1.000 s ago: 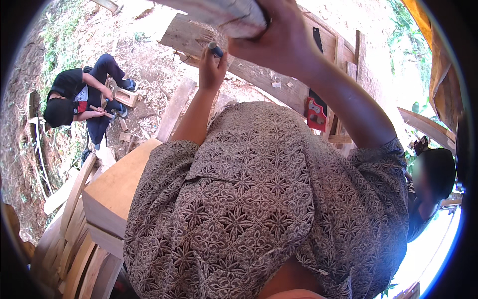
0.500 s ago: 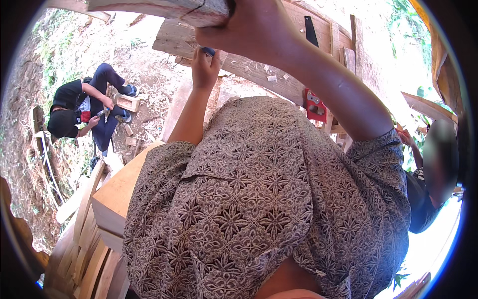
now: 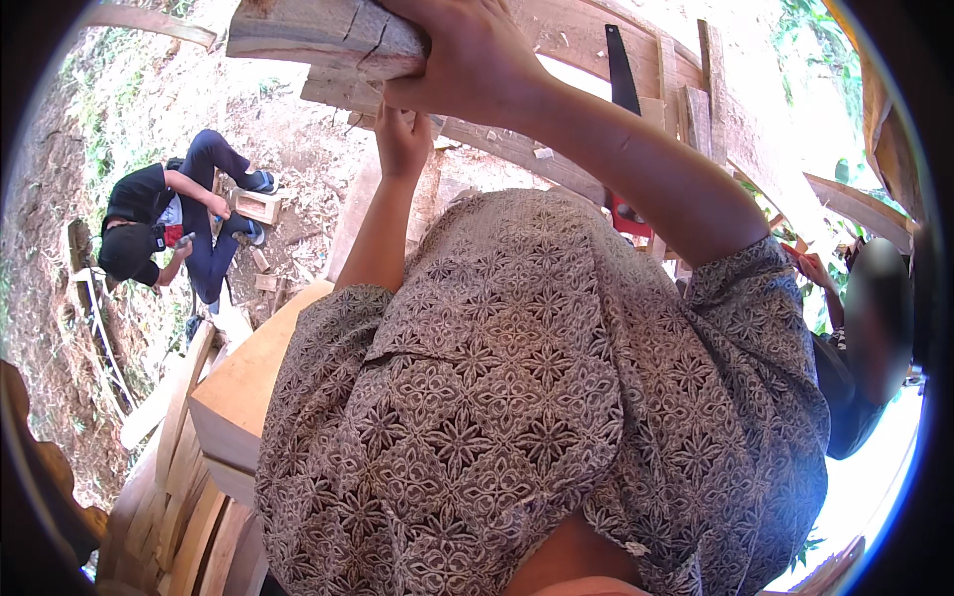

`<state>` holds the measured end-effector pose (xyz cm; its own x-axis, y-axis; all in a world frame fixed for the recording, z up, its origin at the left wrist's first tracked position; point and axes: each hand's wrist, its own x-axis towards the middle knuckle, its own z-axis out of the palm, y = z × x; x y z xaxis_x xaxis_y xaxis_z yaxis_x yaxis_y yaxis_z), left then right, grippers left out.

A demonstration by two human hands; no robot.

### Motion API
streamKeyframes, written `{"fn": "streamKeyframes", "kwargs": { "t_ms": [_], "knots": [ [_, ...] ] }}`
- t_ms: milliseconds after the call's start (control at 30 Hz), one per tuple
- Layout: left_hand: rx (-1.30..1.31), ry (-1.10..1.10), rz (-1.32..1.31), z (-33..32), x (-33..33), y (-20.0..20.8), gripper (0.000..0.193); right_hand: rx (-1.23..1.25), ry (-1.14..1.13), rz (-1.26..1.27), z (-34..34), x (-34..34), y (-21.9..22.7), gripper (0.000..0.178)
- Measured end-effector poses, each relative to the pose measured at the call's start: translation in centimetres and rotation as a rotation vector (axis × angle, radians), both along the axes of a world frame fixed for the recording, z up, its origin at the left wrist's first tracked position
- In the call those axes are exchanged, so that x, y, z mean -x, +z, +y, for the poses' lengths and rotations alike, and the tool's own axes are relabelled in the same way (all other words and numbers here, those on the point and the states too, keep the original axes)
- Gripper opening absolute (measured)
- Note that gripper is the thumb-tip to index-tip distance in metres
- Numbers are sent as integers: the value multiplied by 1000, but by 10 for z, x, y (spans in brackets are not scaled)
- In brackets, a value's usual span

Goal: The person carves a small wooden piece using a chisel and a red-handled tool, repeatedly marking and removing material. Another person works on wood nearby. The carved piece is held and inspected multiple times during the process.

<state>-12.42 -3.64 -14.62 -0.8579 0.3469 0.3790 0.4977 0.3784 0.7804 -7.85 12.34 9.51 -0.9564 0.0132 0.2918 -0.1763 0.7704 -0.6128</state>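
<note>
Hands: right [image 3: 467,60] grips cracked rough timber [image 3: 318,40]; left [image 3: 402,139] touches plank [image 3: 497,144] beneath.

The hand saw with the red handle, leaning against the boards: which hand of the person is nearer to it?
Right. The right hand grips the cracked wooden beam just left of the saw blade. The left hand is farther left, raised under the beam.

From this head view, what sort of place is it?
Likely an outdoor carpentry or timber-building site: bare dirt ground, stacked planks, a handsaw among boards, and the right hand gripping a rough beam.
</note>
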Motion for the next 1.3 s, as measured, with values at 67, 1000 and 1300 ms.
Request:
{"fn": "streamKeyframes", "kwargs": {
  "t_ms": [67, 1000, 1300],
  "knots": [
    [99, -48, 54, -2, 9, -16, 37, -229, 12, 55, -2, -2, -25, 105],
    [-310, 28, -410, -12, -3, 14, 17, 1007, -399, -515, 100, -200, -136, 100],
    [-93, 11, -243, -7, -3, 15, 16, 978, -353, -380, 90, -201, -134, 99]
  ]
}}
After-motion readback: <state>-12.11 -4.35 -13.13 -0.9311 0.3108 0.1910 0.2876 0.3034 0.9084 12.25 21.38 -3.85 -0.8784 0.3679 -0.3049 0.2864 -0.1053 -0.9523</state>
